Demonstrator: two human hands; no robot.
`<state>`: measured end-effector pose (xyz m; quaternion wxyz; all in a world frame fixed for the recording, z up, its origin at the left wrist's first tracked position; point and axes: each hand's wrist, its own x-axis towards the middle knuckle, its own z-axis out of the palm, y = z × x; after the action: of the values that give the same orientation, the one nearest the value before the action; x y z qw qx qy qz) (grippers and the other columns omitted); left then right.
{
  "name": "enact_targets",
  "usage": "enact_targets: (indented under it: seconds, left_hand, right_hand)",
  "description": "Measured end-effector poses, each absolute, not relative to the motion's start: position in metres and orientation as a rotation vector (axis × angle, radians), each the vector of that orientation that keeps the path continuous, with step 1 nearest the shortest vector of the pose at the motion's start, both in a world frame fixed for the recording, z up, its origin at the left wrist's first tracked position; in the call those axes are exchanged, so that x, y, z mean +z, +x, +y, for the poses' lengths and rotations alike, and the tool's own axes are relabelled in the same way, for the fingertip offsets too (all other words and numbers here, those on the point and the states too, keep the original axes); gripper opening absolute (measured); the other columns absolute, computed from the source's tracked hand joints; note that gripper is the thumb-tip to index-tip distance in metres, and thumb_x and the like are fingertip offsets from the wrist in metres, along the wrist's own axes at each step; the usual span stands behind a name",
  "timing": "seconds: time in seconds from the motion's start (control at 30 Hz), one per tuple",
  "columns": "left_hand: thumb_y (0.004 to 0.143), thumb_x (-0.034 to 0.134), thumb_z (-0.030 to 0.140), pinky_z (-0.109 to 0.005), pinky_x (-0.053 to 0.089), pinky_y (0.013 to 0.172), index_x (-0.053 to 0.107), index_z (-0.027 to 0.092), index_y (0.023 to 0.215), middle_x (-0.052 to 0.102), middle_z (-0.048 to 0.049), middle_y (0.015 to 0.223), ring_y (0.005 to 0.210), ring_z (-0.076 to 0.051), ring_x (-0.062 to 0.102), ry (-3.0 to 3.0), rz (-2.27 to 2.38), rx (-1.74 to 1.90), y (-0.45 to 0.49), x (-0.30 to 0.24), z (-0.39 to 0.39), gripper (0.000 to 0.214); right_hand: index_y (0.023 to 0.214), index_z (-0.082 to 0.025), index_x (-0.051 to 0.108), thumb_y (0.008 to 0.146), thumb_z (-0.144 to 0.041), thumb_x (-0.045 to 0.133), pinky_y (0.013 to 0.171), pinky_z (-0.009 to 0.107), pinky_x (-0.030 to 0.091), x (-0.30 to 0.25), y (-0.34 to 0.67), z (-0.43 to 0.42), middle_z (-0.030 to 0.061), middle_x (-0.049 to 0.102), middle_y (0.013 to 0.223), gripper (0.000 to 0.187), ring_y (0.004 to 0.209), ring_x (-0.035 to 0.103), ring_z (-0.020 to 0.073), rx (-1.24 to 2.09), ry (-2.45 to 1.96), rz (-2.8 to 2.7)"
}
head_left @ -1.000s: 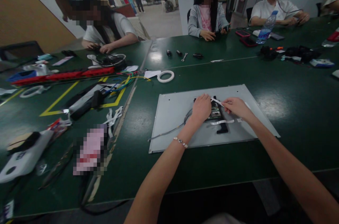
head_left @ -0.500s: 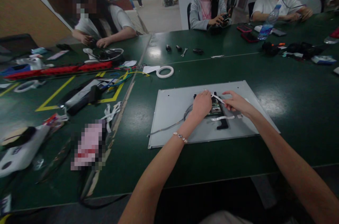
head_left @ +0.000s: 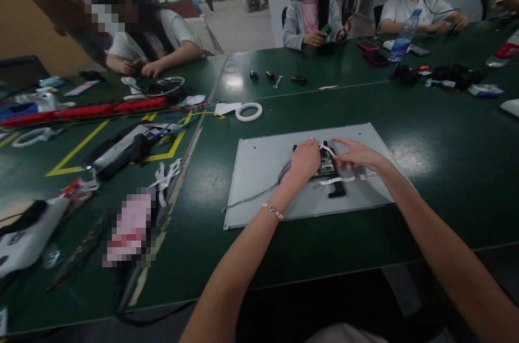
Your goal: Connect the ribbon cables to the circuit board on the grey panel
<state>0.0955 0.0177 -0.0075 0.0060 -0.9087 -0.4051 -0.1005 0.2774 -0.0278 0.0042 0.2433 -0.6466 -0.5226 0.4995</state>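
A grey metal panel (head_left: 259,170) lies flat on the green table (head_left: 308,245) in front of me. A small circuit board (head_left: 326,166) with black parts sits at the panel's middle. My left hand (head_left: 305,160) rests closed on the board's left side, fingers curled down. My right hand (head_left: 354,153) pinches a white ribbon strip (head_left: 326,149) that runs over the board toward my left hand. Another white strip (head_left: 335,180) lies on the panel just below the board. A grey cable (head_left: 259,195) trails off the panel's left edge.
A white tape roll (head_left: 248,111) lies beyond the panel. To the left are a red power strip (head_left: 101,110), coloured wires, a black tool (head_left: 121,156) and white straps. Three other people sit at the far side, with phones, a water bottle (head_left: 401,42) and small tools.
My hands stay on the board; the right hand has drawn closer to the left, and the white strip between them has shortened. The view shifted slightly. The person opposite lifted something in their hands.
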Motion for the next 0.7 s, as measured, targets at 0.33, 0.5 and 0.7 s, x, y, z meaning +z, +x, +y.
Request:
enact_targets:
  seconds: [0.33, 0.5, 0.7]
  left_hand:
    - [0.094, 0.037, 0.012, -0.033, 0.040, 0.103, 0.054, 0.009, 0.119, 0.057, -0.0156, 0.132, 0.124, -0.020, 0.052, -2.833, -1.241, -0.307, 0.094, -0.009, 0.017, 0.031]
    - [0.094, 0.037, 0.012, -0.033, 0.041, 0.102, 0.054, 0.008, 0.120, 0.057, -0.0161, 0.131, 0.123, -0.021, 0.053, -2.829, -1.229, -0.301, 0.095, -0.011, 0.019, 0.032]
    - [0.094, 0.038, 0.012, -0.033, 0.042, 0.101, 0.054, 0.008, 0.121, 0.057, -0.0160, 0.131, 0.121, -0.021, 0.054, -2.827, -1.230, -0.310, 0.095, -0.010, 0.020, 0.032]
  right_hand:
    - [0.144, -0.019, 0.039, 0.081, -0.053, 0.058, 0.048, 0.023, 0.034, -0.011, 0.284, -0.032, -0.0023, 0.053, 0.049, 0.074, 0.046, 0.051, 0.0142, 0.685, -2.072, -1.819]
    - [0.138, -0.024, 0.048, 0.085, -0.051, 0.055, 0.058, 0.027, 0.037, -0.012, 0.280, -0.047, 0.0062, 0.061, 0.075, 0.060, 0.067, 0.056, 0.0191, 0.126, -2.077, -1.989]
    - [0.115, -0.018, 0.063, 0.092, -0.030, 0.046, 0.079, 0.034, 0.044, -0.015, 0.281, -0.055, 0.0121, 0.058, 0.108, 0.031, 0.099, 0.054, 0.0241, 0.009, -1.725, -2.225]
